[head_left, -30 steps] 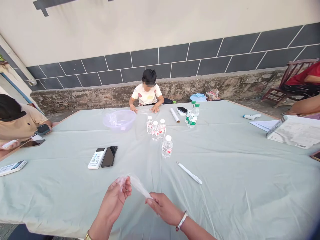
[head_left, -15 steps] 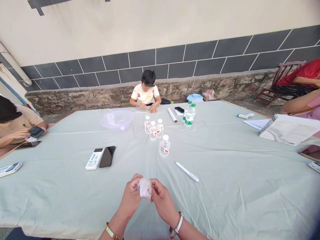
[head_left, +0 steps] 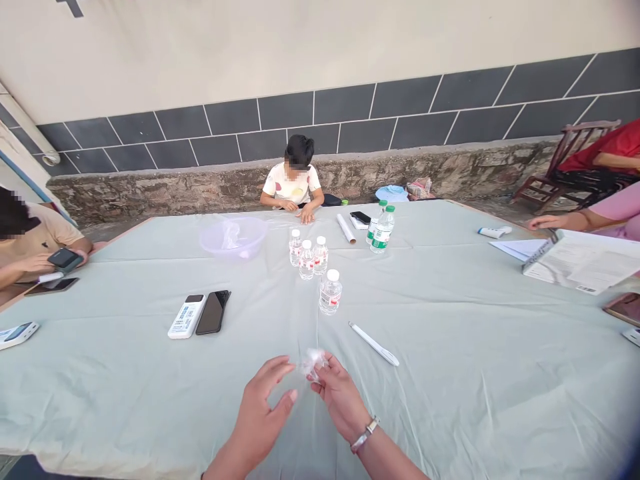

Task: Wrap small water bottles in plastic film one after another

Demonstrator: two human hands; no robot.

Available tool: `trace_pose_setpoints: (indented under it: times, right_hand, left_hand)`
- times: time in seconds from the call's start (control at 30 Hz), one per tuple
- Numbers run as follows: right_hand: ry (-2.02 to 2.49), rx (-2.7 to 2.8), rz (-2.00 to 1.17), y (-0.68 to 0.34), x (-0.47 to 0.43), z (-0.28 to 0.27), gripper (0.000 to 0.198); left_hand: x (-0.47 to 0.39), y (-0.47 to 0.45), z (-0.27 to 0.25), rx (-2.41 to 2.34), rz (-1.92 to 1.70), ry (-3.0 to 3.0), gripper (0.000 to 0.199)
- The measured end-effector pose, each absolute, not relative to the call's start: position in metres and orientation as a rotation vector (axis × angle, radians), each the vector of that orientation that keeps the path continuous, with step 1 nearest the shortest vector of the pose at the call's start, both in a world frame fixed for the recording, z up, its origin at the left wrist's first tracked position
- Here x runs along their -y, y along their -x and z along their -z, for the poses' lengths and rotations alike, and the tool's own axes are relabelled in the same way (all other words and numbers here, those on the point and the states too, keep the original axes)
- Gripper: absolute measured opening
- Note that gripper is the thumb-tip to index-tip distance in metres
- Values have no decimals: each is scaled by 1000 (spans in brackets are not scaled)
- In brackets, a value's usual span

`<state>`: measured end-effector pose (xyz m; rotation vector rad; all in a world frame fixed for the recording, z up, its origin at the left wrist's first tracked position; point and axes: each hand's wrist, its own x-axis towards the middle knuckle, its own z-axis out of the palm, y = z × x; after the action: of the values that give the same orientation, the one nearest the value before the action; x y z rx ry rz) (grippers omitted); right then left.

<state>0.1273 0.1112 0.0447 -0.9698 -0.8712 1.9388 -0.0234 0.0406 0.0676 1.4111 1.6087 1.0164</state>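
Note:
A small crumpled piece of clear plastic film (head_left: 313, 363) is pinched in the fingers of my right hand (head_left: 341, 393), above the near part of the cloth-covered table (head_left: 430, 407). My left hand (head_left: 264, 408) is open just to its left, thumb and fingers apart, fingertips close to the film. Whether those fingertips touch it I cannot tell. Beyond my hands stands a small water bottle (head_left: 331, 293) with a white cap. A white pen-like stick (head_left: 374, 344) lies to the right.
Several small bottles (head_left: 307, 260) stand mid-table, near a translucent purple basin (head_left: 234, 239). A power bank (head_left: 187, 317) and a phone (head_left: 213, 312) lie left. Green-capped bottles (head_left: 383, 230) and a roll (head_left: 345, 229) are farther back. A person (head_left: 295, 180) sits opposite; others sit at both sides.
My left hand has let go of the plastic film and opened, moving slightly left. My right hand has shifted a little right and up with the film, which is now more crumpled.

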Motion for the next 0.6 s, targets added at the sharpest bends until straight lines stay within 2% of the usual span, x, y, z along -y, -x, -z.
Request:
trace_pose_setpoints:
  times: [0.13,0.23,0.3,0.43,0.6]
  right_hand:
    - [837,1297,-1700,-121,-112,-59,22]
    - [914,1623,-1382,-116,-115,-59,17]
    - [957,1780,-1259,-116,-119,-52,20]
    - [994,1933,-1213,-126,-128,-36,37]
    - [1146,1922,-1276,-148,-133,-7,27]
  left_hand:
    - [-50,18,-66,-1254,-1220,-927,66]
    - [-57,10,-62,-1148,-1280,-774,54]
    - [-62,10,-58,-1192,-1303,-710,47]
    - [-86,38,-50,-1402,-1407,-569,50]
    - [-141,104,-65,-1790,-1743,-723,44]
